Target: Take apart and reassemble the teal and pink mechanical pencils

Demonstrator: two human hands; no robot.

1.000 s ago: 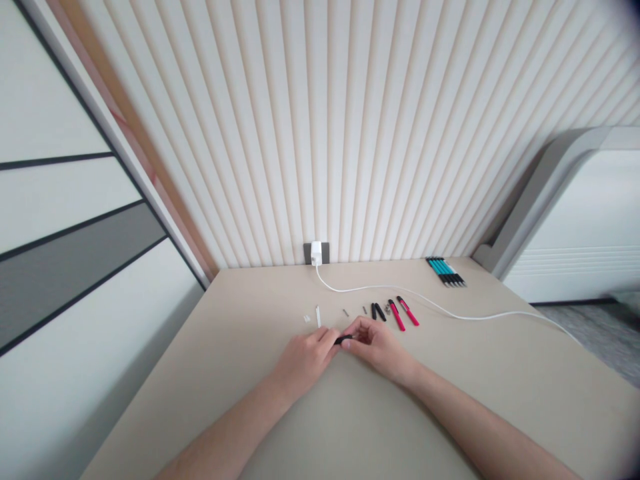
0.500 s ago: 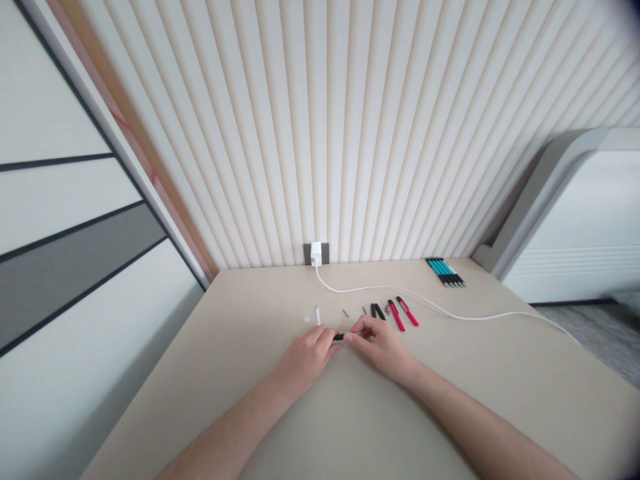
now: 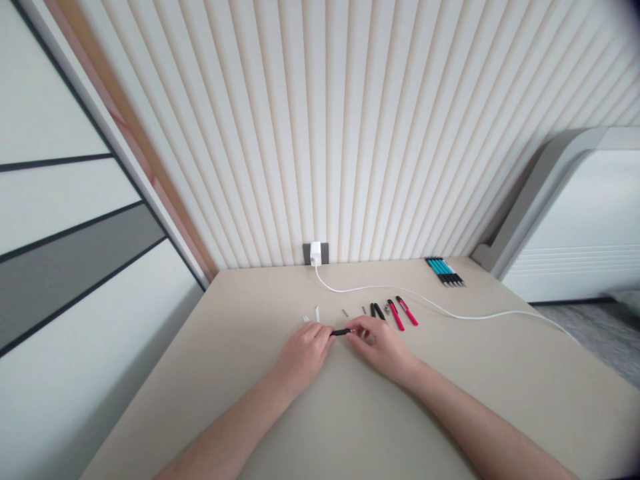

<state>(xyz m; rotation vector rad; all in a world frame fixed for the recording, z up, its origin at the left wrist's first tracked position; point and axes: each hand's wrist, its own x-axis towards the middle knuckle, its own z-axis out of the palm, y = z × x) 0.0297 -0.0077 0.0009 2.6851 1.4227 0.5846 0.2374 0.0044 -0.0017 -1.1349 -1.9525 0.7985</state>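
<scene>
The black pen barrel point(image 3: 341, 332) sits between the 2 hands, just in front of a row of loose parts on the table. The left hand point(image 3: 305, 353) is curled almost closed, with its fingertips on the barrel's left end. The right hand point(image 3: 383, 345) pinches the other end between thumb and forefinger, its remaining fingers loosely bent.

Just past the left fingertips lie 2 small white pieces point(image 3: 311, 316). Farther right are 2 small metal pieces point(image 3: 345, 312), 2 black pen parts point(image 3: 376, 311) and 2 red pens point(image 3: 400, 313). A white cable point(image 3: 360, 289) runs behind them from a charger point(image 3: 315, 253), and a row of teal pens point(image 3: 444, 271) lies at the back.

A slipped pinch could drop the barrel and let it roll. A careless knuckle could scatter the small white pieces.
</scene>
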